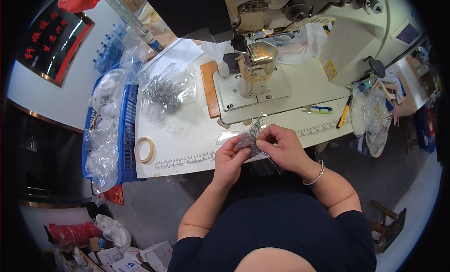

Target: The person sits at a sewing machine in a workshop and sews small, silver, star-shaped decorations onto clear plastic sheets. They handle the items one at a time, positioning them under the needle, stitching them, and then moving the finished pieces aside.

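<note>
At the table's front edge, below the sewing machine [255, 77], my two hands meet over a small silvery-grey lacy piece [254, 131]. My left hand [228, 162] pinches its left side between thumb and fingers. Thumb and forefinger of my right hand [287, 149] are closed on its right side, and a bracelet sits on that wrist. The upper tip of the piece points toward the machine; its lower part is partly hidden by my fingers. A clear plastic bag [187, 86] to the left bears a heap of similar silvery pieces [161, 93].
A blue basket [127, 136] with plastic-wrapped goods stands left of the table. A tape roll [151, 152], a ruler strip [187, 159], green thread snips [321, 109] and a yellow-and-black pen-like tool [344, 112] lie on the tabletop. Plastic bags [370, 112] hang at the right end.
</note>
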Demonstrator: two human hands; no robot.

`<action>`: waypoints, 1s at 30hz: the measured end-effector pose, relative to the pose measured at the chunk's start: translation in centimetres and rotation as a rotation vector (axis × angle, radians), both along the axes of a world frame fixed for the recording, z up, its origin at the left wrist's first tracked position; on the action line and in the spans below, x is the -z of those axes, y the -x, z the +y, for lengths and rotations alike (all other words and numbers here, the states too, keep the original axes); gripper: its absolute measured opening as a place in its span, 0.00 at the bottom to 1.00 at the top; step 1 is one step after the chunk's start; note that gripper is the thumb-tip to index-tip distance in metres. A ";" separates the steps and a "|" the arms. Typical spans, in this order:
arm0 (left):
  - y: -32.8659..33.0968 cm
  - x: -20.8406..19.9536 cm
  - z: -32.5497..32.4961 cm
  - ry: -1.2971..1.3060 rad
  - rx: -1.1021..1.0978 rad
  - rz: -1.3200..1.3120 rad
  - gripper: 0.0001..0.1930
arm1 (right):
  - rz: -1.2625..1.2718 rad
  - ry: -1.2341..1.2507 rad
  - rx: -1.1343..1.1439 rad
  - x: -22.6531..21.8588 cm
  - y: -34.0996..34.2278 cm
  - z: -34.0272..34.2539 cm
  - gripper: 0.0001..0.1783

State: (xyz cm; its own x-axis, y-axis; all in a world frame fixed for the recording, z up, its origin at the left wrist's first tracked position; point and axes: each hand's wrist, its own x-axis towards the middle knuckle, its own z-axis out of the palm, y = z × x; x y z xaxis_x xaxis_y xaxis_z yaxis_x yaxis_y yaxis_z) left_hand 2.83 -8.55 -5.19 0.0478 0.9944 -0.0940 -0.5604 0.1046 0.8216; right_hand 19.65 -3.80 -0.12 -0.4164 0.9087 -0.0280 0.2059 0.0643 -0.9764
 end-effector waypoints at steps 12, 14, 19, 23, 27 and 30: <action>-0.2 -0.1 0.1 -0.015 -0.004 0.019 0.21 | -0.039 -0.090 0.033 0.0 0.0 -0.1 0.05; 0.0 0.0 0.0 -0.047 0.014 -0.007 0.21 | -0.029 -0.105 0.048 0.1 0.1 -0.3 0.05; -0.4 -0.7 -0.1 -0.124 -0.004 -0.137 0.21 | -0.020 -0.165 0.083 0.2 0.4 -0.6 0.05; -1.2 -0.5 -0.3 -0.084 -0.097 0.112 0.21 | -0.054 -0.247 0.101 0.2 0.9 -1.1 0.04; -1.3 -0.1 0.0 -0.009 -0.136 0.036 0.18 | -0.094 -0.284 0.046 0.7 0.8 -1.3 0.09; -1.2 -0.4 0.3 0.026 -0.144 0.056 0.18 | 0.085 -0.160 0.086 1.9 1.0 -1.4 0.18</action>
State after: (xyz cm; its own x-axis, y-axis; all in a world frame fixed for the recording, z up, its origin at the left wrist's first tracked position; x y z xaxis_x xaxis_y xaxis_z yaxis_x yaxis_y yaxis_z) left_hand 4.06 -8.22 -4.80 -0.1015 0.9877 -0.1188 -0.5250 0.0483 0.8498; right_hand 18.64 -5.23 -1.98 -0.3317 0.9311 0.1516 0.1343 0.2057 -0.9694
